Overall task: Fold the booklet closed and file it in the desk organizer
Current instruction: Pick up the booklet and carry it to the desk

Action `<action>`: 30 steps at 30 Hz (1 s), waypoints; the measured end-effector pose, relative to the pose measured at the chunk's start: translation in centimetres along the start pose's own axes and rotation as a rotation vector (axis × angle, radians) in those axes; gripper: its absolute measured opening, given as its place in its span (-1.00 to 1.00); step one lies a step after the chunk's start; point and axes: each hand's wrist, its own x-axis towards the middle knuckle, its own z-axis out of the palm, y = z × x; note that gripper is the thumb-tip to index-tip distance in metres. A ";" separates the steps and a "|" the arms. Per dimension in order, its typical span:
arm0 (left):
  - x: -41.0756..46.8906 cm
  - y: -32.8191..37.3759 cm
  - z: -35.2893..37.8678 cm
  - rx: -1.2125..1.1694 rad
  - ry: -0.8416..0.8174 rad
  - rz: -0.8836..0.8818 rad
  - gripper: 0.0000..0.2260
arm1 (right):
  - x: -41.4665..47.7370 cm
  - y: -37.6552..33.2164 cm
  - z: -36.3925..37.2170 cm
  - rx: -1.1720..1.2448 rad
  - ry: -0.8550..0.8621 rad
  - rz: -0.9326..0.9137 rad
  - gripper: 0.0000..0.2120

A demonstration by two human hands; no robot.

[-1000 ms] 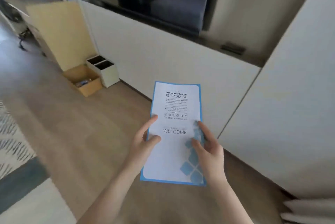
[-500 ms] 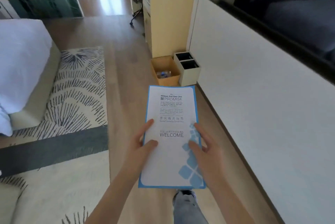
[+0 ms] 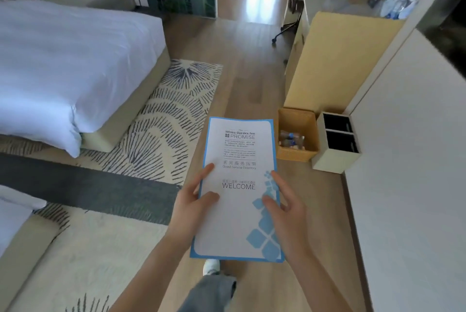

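So, quick status on where this sits:

Fold: looks done to me. The booklet (image 3: 238,185) shows only its front cover, the WELCOME side up, lying flat and closed.

Filing: not done yet. I can't make out a desk organizer for sure; the desk (image 3: 335,6) is well ahead on the right, cluttered and blurry.

Booklet spot: up in the air in front of the person, over the wood floor (image 3: 247,64), between the rug (image 3: 164,120) and the wicker basket (image 3: 297,135).

Left hand (image 3: 193,207): thumb on the cover, fingers curled round the left edge, so a proper pinch.

Right hand (image 3: 286,207): fingers spread loose along the right edge, thumb on the cover, more steadying than gripping.

Pose: both forearms reach forward, palms angled inward.

What's left, my guess: walk it over and slot it in.
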 end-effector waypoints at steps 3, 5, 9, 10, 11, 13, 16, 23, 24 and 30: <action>7.4 1.5 0.2 -0.018 0.013 0.019 -0.48 | 7.8 -0.4 2.4 0.019 -0.031 0.002 -0.54; 12.8 3.0 0.2 -0.029 0.009 0.036 -0.48 | 13.2 -1.3 4.3 0.037 -0.055 -0.005 -0.55; 23.4 7.6 0.8 -0.052 -0.033 0.076 -0.50 | 23.2 -5.0 7.9 0.062 -0.051 -0.046 -0.57; 26.6 9.1 1.0 -0.057 -0.053 0.074 -0.51 | 25.9 -6.2 8.8 0.057 -0.038 -0.062 -0.56; 29.5 10.8 1.3 -0.052 -0.067 0.076 -0.50 | 28.6 -7.5 9.6 0.058 -0.017 -0.074 -0.55; 34.9 14.0 2.3 -0.038 -0.089 0.084 -0.49 | 33.5 -9.8 10.8 0.062 0.034 -0.087 -0.55; 42.2 16.9 4.0 -0.039 -0.128 0.095 -0.50 | 40.1 -12.0 12.1 0.068 0.078 -0.106 -0.55; 60.6 21.1 7.1 -0.069 -0.135 0.072 -0.48 | 59.5 -14.3 15.2 0.027 0.057 -0.095 -0.54; 63.4 22.1 7.5 -0.082 -0.131 0.078 -0.48 | 62.5 -14.7 15.8 0.017 0.055 -0.097 -0.54; 80.3 29.6 10.0 -0.108 -0.076 0.120 -0.49 | 80.8 -20.3 19.8 -0.017 -0.040 -0.103 -0.53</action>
